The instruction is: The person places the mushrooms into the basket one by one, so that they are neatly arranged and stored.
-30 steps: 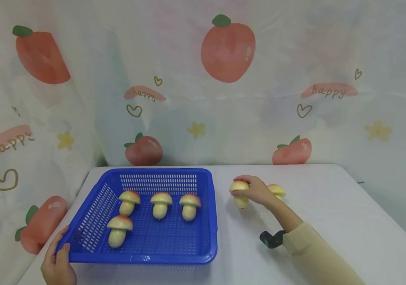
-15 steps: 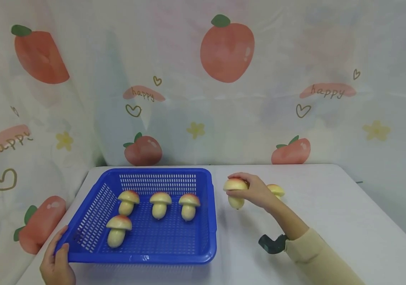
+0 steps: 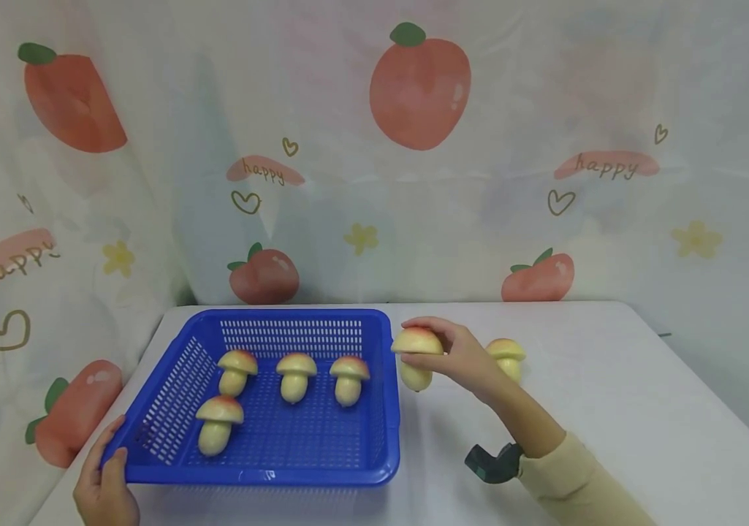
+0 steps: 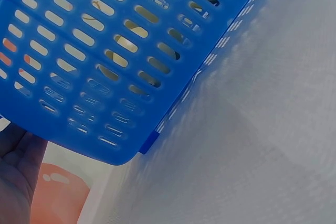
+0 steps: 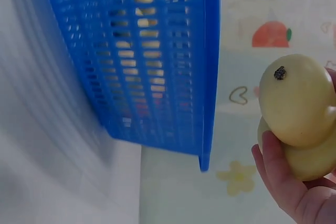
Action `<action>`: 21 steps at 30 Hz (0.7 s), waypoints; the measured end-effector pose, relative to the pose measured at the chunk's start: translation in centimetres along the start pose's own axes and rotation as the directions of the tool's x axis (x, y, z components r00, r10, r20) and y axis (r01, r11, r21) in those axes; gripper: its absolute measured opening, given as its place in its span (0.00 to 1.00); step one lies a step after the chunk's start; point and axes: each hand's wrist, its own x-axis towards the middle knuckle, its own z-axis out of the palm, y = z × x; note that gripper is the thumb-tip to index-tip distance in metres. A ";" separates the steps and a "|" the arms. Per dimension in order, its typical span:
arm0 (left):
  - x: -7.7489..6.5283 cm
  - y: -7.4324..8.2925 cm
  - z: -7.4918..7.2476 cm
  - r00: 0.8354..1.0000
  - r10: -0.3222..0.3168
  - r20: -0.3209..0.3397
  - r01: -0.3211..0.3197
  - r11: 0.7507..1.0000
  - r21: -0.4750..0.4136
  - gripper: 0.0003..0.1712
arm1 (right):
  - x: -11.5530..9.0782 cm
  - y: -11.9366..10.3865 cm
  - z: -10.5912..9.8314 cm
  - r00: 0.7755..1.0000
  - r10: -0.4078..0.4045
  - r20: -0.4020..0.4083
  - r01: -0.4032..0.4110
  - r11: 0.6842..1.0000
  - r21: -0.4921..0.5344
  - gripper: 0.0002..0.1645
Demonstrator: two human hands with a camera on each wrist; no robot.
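My right hand [image 3: 466, 361] holds a toy mushroom [image 3: 416, 342] by its cap, with the stem hanging down. In the head view the mushroom is just right of the blue plastic basket [image 3: 256, 476]. The right wrist view shows its pale stem [image 5: 296, 95] toward the camera and fingers wrapped about the cap. At the basket's front left corner, my left hand [image 3: 106, 486] grips the rim, thumb in front and fingers along the outer side. Inside the basket lie several similar mushrooms [image 3: 295, 376], three in a back row and one nearer the front left.
Another toy mushroom [image 3: 508, 356] is on the white table [image 3: 611, 409], partly behind my right hand. A dark bent object [image 3: 494, 464] sticks out at the right sleeve's cuff. A printed fruit curtain [image 3: 427, 219] hangs behind and at the left.
My right hand has lifted the mushroom and carried it left toward the basket's right rim. More of the mushroom behind the hand now shows. The left hand stays on the basket.
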 end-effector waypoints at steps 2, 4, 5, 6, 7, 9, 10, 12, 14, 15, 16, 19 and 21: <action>0.0 0.0 0.0 1.000 -0.012 0.000 0.012 1.000 -0.013 0.23 | -0.1 -0.2 0.5 1.000 -0.002 0.023 0.002 0.999 0.032 0.28; 0.0 0.0 0.0 1.000 -0.014 0.003 0.014 1.000 0.000 0.23 | -0.2 -0.3 1.0 0.999 -0.009 0.042 0.006 0.998 0.055 0.28; 0.1 -0.1 0.0 1.000 -0.013 0.005 0.013 1.000 0.009 0.23 | -0.2 -0.4 1.2 0.999 -0.011 0.047 0.008 0.998 0.063 0.28; 0.1 -0.1 -0.1 1.000 -0.014 0.008 0.014 1.000 0.012 0.24 | -0.2 -0.4 1.4 0.999 -0.013 0.050 0.010 0.998 0.068 0.28; 0.1 -0.1 -0.1 1.000 -0.010 0.010 0.010 1.000 0.027 0.24 | -0.2 -0.5 1.6 0.999 -0.012 0.050 0.008 0.997 0.073 0.28; 0.0 -0.1 -0.1 1.000 -0.007 0.013 0.006 0.999 0.045 0.24 | -0.1 -0.6 2.1 0.999 -0.014 0.049 0.010 0.997 0.080 0.28; 0.0 -0.1 -0.1 1.000 -0.010 0.014 0.009 0.999 0.043 0.24 | -0.1 -0.6 2.3 0.999 -0.015 0.052 0.011 0.997 0.082 0.28; 0.0 -0.1 -0.1 1.000 -0.004 0.013 0.003 0.999 0.046 0.24 | 0.1 -0.6 2.9 0.998 -0.016 0.058 0.010 0.996 0.089 0.28; 0.1 -0.3 -0.1 1.000 -0.003 0.009 0.003 0.999 0.033 0.24 | 0.2 -0.6 3.7 0.997 -0.020 0.069 0.013 0.995 0.101 0.27; 0.2 -0.3 -0.2 1.000 -0.002 0.007 0.002 1.000 0.027 0.24 | 0.3 -0.6 4.2 0.997 -0.021 0.077 0.013 0.995 0.102 0.27; 0.2 -0.2 -0.2 1.000 -0.003 0.007 0.002 1.000 0.021 0.24 | 0.4 -0.6 4.6 0.996 -0.025 0.084 0.017 0.994 0.104 0.27; 0.1 -0.2 -0.2 1.000 -0.014 0.012 0.014 1.000 0.011 0.24 | 0.5 -0.7 6.0 0.994 -0.039 0.107 0.026 0.993 0.117 0.26; 0.0 -0.1 -0.2 1.000 -0.019 0.020 0.019 1.000 0.015 0.24 | 0.5 -0.8 6.6 0.992 -0.046 0.118 0.031 0.992 0.121 0.26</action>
